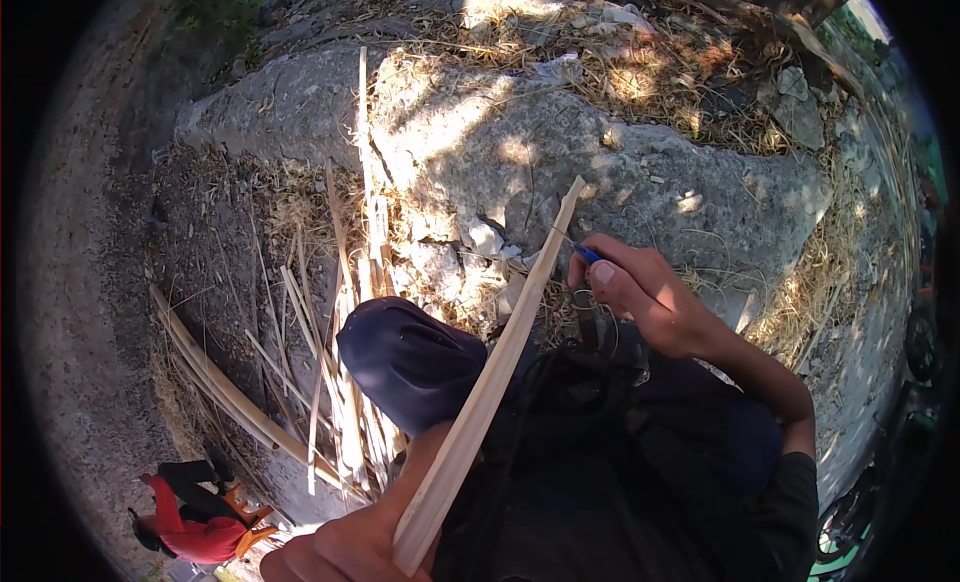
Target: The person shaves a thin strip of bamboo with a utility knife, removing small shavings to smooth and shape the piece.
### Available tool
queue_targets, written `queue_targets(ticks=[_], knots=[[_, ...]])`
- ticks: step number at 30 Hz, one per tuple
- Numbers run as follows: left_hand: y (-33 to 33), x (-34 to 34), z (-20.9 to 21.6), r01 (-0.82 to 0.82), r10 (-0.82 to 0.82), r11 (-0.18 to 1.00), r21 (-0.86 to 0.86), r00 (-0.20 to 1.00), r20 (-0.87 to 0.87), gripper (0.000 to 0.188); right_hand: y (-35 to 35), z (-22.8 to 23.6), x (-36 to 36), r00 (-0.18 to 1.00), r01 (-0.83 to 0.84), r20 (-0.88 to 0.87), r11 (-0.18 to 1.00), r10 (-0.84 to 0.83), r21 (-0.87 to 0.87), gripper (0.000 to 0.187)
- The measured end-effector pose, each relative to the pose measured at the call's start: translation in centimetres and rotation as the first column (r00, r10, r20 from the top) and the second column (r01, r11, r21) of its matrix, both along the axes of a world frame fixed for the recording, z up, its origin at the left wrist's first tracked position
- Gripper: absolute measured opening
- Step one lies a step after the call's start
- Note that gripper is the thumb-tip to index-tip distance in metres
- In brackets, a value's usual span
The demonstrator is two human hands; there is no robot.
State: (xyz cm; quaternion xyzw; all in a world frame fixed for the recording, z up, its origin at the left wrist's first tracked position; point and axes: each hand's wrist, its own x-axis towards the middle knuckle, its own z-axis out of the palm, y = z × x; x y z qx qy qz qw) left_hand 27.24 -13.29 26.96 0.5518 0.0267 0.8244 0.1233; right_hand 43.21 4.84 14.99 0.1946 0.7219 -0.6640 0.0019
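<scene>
A long, pale split-wood strip (490,382) slants across my lap, its near end low in the picture and its narrow far end over the rock. My left hand (345,547) is closed round the near end. Beside the strip's far part, my right hand (655,292) pinches a small blue-handled blade (588,253), seemingly a knife. Its thin metal meets the strip's edge or lies just beside it; I cannot tell which. My bent knee (410,357) in dark cloth is left of the strip.
Several pale strips (350,412) lie in a heap left of my knee, with curved longer pieces (235,402) farther left. A large grey rock slab (640,172) spans the ground ahead, with dry shavings (620,77) beyond. A person in red (205,537) sits at the lower left.
</scene>
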Motion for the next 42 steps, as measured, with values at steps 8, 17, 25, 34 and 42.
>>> queue_targets(ticks=[8, 17, 25, 34, 42], knots=[[0.8, 1.2, -0.2, -0.240, 0.229, 0.967, 0.081, 0.965, 0.128, 0.034, -2.9, -2.8, 0.4, 0.985, -0.131, -0.090, 0.980, 0.145, 0.149, 0.033], [0.8, 1.4, -0.3, -0.390, 0.379, 0.921, 0.020, 0.904, 0.200, 0.035, -3.6, -4.1, -0.1, 0.994, -0.088, -0.024, 0.896, 0.110, 0.435, 0.023], [0.9, 1.7, -0.3, -0.380, 0.366, 0.924, 0.042, 0.910, 0.194, 0.036, -3.3, -3.6, -0.2, 0.990, -0.125, 0.009, 0.860, 0.139, 0.495, 0.021], [0.7, 1.6, -0.4, -0.389, 0.377, 0.921, 0.025, 0.904, 0.201, 0.037, -3.4, -3.1, -0.4, 0.983, -0.182, 0.126, 0.816, 0.134, 0.548, 0.031], [0.8, 1.6, -0.5, -0.384, 0.371, 0.923, 0.027, 0.907, 0.197, 0.036, -3.2, -2.4, -0.6, 0.974, -0.222, 0.170, 0.790, 0.150, 0.572, 0.030]])
